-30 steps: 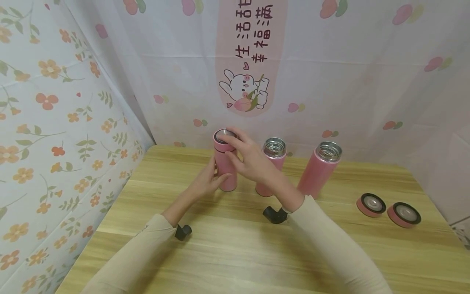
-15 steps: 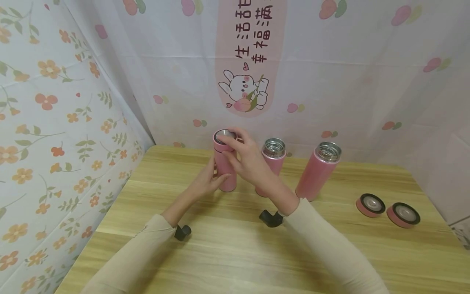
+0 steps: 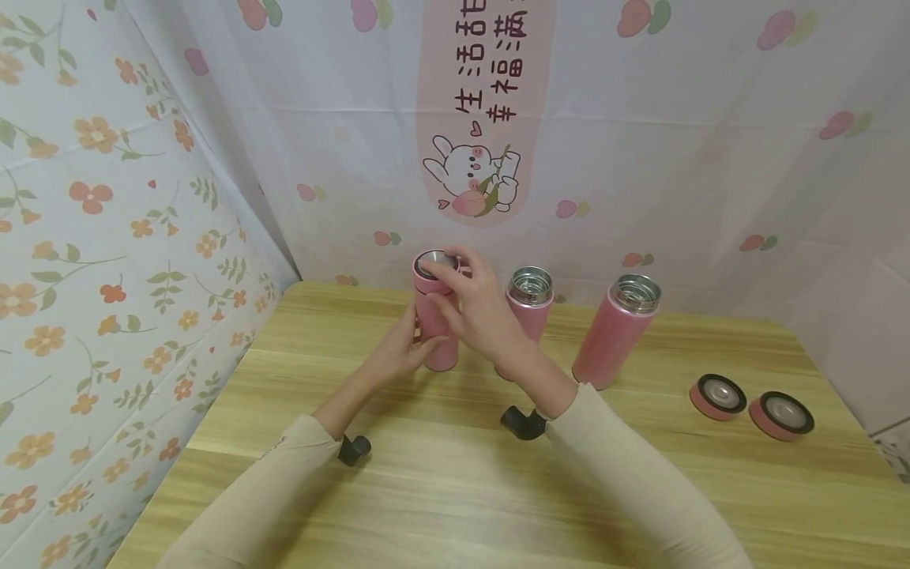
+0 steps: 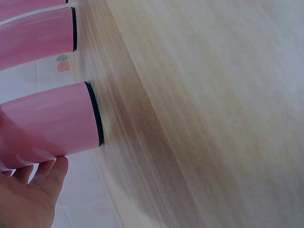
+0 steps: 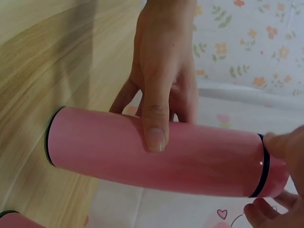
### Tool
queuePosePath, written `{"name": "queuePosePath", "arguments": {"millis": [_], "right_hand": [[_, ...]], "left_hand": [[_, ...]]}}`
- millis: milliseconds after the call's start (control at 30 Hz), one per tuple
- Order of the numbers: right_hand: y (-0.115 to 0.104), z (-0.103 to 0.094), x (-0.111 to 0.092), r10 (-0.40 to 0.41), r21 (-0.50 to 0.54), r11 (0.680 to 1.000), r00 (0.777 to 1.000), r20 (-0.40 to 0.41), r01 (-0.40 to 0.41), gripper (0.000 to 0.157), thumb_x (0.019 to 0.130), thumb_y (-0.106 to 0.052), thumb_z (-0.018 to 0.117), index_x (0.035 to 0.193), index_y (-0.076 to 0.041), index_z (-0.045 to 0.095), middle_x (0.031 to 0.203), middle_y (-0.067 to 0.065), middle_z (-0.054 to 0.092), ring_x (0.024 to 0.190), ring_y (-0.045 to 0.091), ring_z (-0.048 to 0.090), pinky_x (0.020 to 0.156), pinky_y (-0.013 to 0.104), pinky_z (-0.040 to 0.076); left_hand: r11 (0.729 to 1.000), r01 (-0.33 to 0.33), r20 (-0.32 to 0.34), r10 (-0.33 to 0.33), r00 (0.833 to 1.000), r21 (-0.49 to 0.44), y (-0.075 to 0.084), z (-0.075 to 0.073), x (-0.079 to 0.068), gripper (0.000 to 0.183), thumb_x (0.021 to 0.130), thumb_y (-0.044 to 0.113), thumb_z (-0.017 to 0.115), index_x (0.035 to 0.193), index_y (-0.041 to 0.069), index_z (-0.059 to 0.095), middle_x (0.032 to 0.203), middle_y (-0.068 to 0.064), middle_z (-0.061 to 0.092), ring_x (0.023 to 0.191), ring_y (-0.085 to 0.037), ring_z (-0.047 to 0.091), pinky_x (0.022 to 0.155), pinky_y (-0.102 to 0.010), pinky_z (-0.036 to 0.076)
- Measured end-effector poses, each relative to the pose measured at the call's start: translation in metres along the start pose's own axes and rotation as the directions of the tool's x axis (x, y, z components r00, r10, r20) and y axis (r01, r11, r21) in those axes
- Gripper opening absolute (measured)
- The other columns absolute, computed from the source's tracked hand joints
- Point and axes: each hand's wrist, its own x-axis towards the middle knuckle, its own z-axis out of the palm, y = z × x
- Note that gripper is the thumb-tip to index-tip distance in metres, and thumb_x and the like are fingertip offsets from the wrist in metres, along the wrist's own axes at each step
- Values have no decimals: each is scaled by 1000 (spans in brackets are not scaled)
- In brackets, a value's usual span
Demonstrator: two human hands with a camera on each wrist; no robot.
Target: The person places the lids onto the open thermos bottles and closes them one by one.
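A pink thermos (image 3: 442, 360) with a dark base ring stands upright near the back of the table. My left hand (image 3: 391, 352) holds its body from the left, the thumb across the front, as the right wrist view shows. On top sits a pink lid (image 3: 423, 285) with a metallic centre; a dark line separates it from the body. My right hand (image 3: 485, 307) grips this lid, fingers over the top and thumb at its near side. In the left wrist view the thermos (image 4: 52, 121) lies between me and the backdrop, its lid out of frame.
Two lidless pink thermoses, a middle one (image 3: 528, 318) and a right one (image 3: 613, 341), stand to the right, steel rims showing. Two pink-and-black lids, one nearer (image 3: 716, 397) and one farther right (image 3: 782, 416), lie on the wooden table (image 3: 441, 490). A printed cloth (image 3: 341, 158) hangs behind.
My right hand and forearm have shifted slightly left and turned a little at the lid. The left hand and the thermos stay in place.
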Motion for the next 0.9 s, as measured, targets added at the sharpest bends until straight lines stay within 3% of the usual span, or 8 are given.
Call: {"name": "queuePosePath", "arguments": {"millis": [167, 333, 633, 900], "right_hand": [[6, -6, 0, 24, 57, 998, 996, 87, -29, 42, 88, -10, 63, 129, -13, 55, 140, 11, 32, 122, 26, 39, 92, 35, 41], [12, -10, 1, -32, 156, 988, 992, 119, 14, 42, 88, -2, 61, 129, -9, 54, 139, 13, 36, 126, 25, 37, 93, 35, 42], [9, -6, 2, -35, 157, 987, 998, 60, 25, 42, 85, 3, 64, 125, -8, 58, 132, 17, 42, 115, 23, 44, 79, 31, 48], [3, 0, -1, -5, 75, 997, 1000, -10, 5, 39, 84, 2, 64, 120, -9, 62, 129, 16, 44, 114, 23, 45, 78, 26, 46]], "left_hand": [[1000, -2, 4, 2, 1000, -6, -7, 1, 0, 80, 92, 20, 60, 147, 26, 3, 143, 0, 31, 122, -17, 42, 94, -38, 42], [999, 18, -11, -18, 1000, 27, -5, 1, -1, 80, 92, 24, 61, 147, 28, 3, 139, 2, 34, 116, -15, 47, 91, -35, 44], [997, 74, -5, -74, 997, 28, -4, 1, 0, 73, 92, 27, 60, 145, 19, 10, 137, -4, 39, 117, -20, 47, 89, -35, 45], [998, 36, -15, -35, 999, 60, -6, 0, -1, 72, 92, 25, 60, 145, 18, 12, 132, -2, 41, 111, -17, 48, 88, -37, 45]]}}
